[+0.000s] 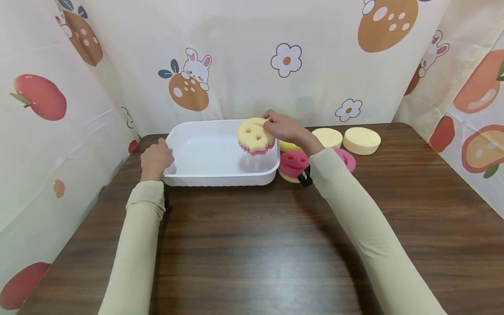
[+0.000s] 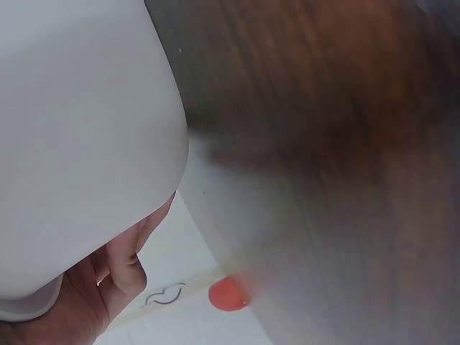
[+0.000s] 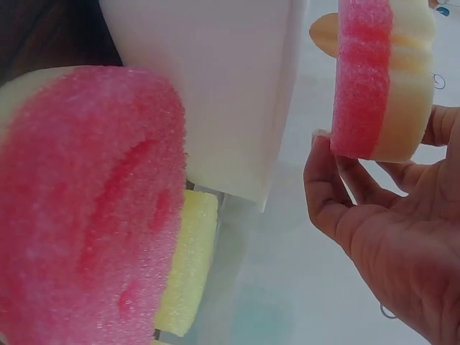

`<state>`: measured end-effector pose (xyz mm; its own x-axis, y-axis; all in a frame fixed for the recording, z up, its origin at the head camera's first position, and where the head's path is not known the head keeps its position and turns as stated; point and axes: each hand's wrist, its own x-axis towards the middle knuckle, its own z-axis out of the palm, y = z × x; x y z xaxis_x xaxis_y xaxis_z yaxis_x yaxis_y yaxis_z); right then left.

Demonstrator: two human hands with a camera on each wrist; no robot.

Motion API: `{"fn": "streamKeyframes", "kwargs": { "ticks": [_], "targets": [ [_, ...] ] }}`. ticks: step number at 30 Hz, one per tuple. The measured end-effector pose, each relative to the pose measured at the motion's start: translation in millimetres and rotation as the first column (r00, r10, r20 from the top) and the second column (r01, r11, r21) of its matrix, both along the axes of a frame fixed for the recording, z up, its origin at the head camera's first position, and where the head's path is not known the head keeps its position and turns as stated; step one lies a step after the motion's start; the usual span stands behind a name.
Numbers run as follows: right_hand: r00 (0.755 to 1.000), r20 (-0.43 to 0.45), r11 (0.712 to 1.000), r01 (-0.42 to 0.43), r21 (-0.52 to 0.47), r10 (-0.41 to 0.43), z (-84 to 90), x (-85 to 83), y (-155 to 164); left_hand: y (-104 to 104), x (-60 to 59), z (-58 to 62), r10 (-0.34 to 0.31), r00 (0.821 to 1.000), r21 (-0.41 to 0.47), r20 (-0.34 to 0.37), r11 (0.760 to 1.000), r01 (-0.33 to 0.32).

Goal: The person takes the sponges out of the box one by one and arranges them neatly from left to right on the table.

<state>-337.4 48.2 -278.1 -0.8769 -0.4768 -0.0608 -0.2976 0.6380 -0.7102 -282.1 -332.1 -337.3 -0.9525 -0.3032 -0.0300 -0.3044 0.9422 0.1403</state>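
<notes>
A printed curtain (image 1: pixel 244 48) with rabbits, flowers and fruit hangs behind and to both sides of a dark wooden counter (image 1: pixel 252 245). Near the counter's far edge stands a white rectangular tub (image 1: pixel 212 155), the biggest thing on it.

The left hand (image 1: pixel 155 159) rests at the tub's left near corner, its fingers (image 2: pixel 126 262) curled against the outer wall under the rim, gripping it; the left wrist view shows the white wall pressed against the fingers.

The right hand (image 1: pixel 281 127) reaches over the tub's right end and holds a round yellow-and-pink sponge (image 1: pixel 255 135) with cut-out eyes and mouth, yellow face towards the head camera, pink layer beneath. The sponge is held tilted in the air above the inside of the tub at its right end, its shadow falling on the tub floor. The right wrist view shows the thumb and fingers (image 3: pixel 338 190) pinching the sponge (image 3: pixel 381 79) by its edge, the palm otherwise open.

Just right of the tub, a pink-faced sponge (image 1: pixel 293 165) with a smile cut into it lies on the counter, with a yellow sponge edge (image 1: pixel 289 146) showing behind it and another pink sponge (image 1: pixel 347 158) partly hidden by the right sleeve. Farther right, two plain pale yellow round sponges (image 1: pixel 361 140) lie side by side, touching or nearly so.
</notes>
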Motion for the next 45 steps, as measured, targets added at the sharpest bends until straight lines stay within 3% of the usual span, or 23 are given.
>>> {"fn": "streamKeyframes", "kwargs": {
  "ticks": [11,18,29,36,45],
  "targets": [
    [0.992,-0.040,0.990,0.117,-0.073,-0.120,-8.7,7.3,15.3,-4.9,-6.2,-4.4,-0.005,1.000,-0.009,0.007,1.000,0.005],
    [0.982,-0.060,0.975,0.171,-0.142,-0.181,-15.6,11.1,25.5,-4.7,-2.2,-4.2,-0.011,1.000,-0.001,0.019,1.000,0.011],
    [0.969,-0.009,0.935,0.237,-0.263,-0.248,-23.5,16.2,47.5,-3.5,-0.7,-1.4,-0.005,1.000,0.012,0.023,1.000,0.005],
    [0.956,-0.064,0.948,0.273,-0.161,-0.286,-27.1,17.3,66.5,-6.7,-0.4,-1.7,-0.011,0.999,0.001,0.030,1.000,0.011],
    [0.938,-0.064,0.936,0.333,-0.109,-0.341,-27.3,20.2,96.1,-3.7,0.1,-0.9,-0.025,0.999,0.000,0.026,1.000,0.025]
  ]
}}
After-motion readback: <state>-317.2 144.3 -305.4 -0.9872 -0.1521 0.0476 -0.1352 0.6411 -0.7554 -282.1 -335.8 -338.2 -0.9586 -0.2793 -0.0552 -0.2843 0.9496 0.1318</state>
